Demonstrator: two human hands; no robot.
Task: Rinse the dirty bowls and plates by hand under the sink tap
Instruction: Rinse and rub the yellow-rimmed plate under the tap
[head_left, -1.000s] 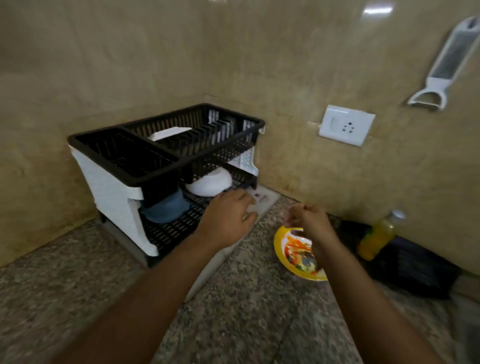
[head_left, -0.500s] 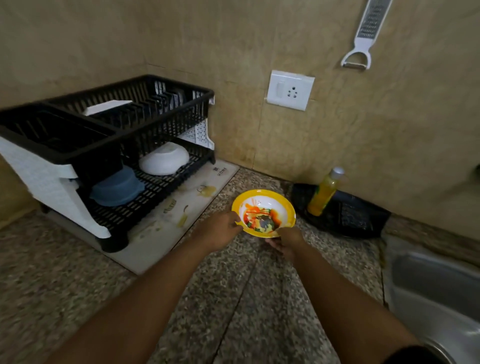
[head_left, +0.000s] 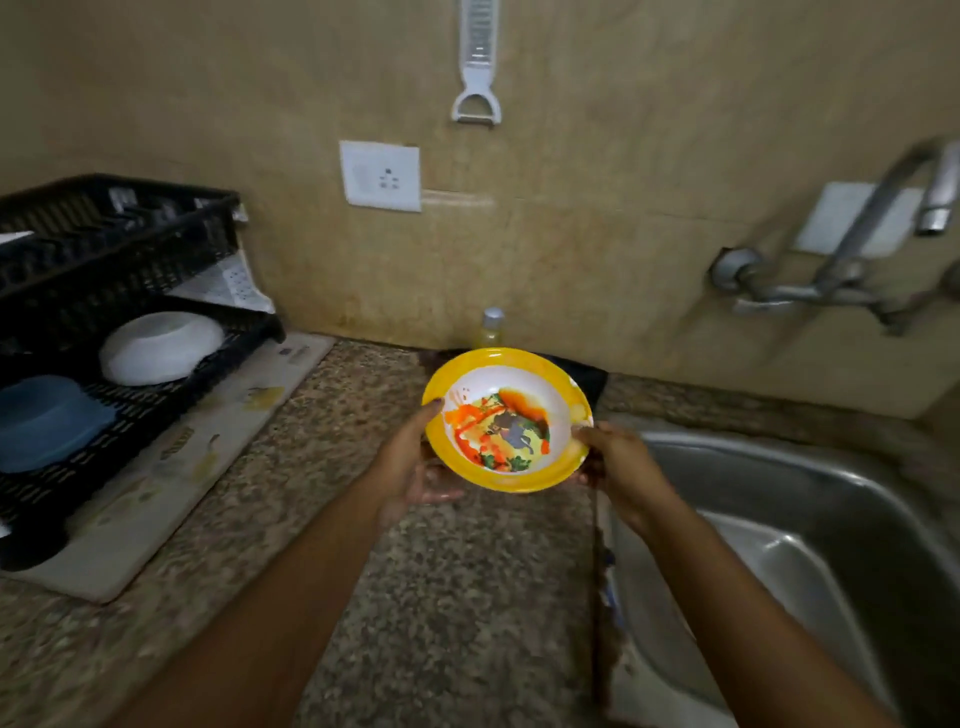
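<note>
- Yellow-rimmed bowl held above counter edge, just left of steel sink.
- Left hand: thumb on rim, fingers curled beneath. Right hand pinches opposite rim.
- Keep it level while carrying right, under tap; red-orange residue may drip.
- Smooth, glossy, shallow, likely melamine; slippery once wet.

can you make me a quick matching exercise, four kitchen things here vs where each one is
Things:
1. yellow-rimmed bowl
2. white bowl
3. peeler
4. tap

Places:
A. hanging on the wall above the socket
B. upside down on the lower rack shelf
C. on the wall above the sink
D. held in both hands

Pairs: 1-D, 2-B, 3-A, 4-C
</note>
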